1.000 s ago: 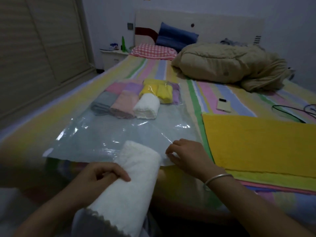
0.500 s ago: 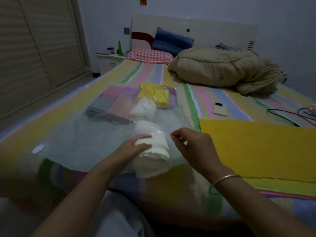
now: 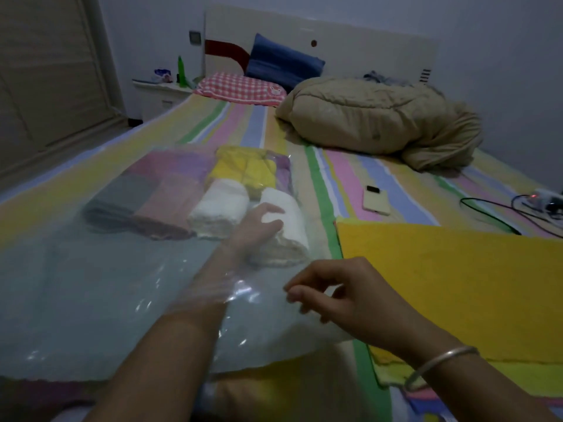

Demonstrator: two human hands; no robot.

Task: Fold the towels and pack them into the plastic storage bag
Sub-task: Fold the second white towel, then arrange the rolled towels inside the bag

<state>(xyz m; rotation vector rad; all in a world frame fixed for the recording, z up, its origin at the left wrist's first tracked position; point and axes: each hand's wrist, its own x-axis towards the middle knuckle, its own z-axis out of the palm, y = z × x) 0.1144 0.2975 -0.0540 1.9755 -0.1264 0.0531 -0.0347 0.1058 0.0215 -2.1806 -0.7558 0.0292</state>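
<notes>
We see the clear plastic storage bag [image 3: 91, 300] lying flat on the bed, its top sheet pinched by our right hand [image 3: 344, 293]. Inside it, our left hand [image 3: 259, 226] grips a rolled white towel [image 3: 289, 214]. Just left of that hand lie a second white roll [image 3: 219, 208], a pink towel [image 3: 170, 205] and a grey towel [image 3: 122, 199], with a folded yellow towel [image 3: 243, 169] beyond. A large yellow towel [image 3: 457, 284] lies spread flat right of our right hand.

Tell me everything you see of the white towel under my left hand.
The white towel is a thick, soft-looking roll lying on its side inside the clear plastic bag, near the bag's right edge. Its near end faces the camera. The left hand, also inside the bag, grips its left side. A second white roll lies just left; yellow towels behind.
</notes>
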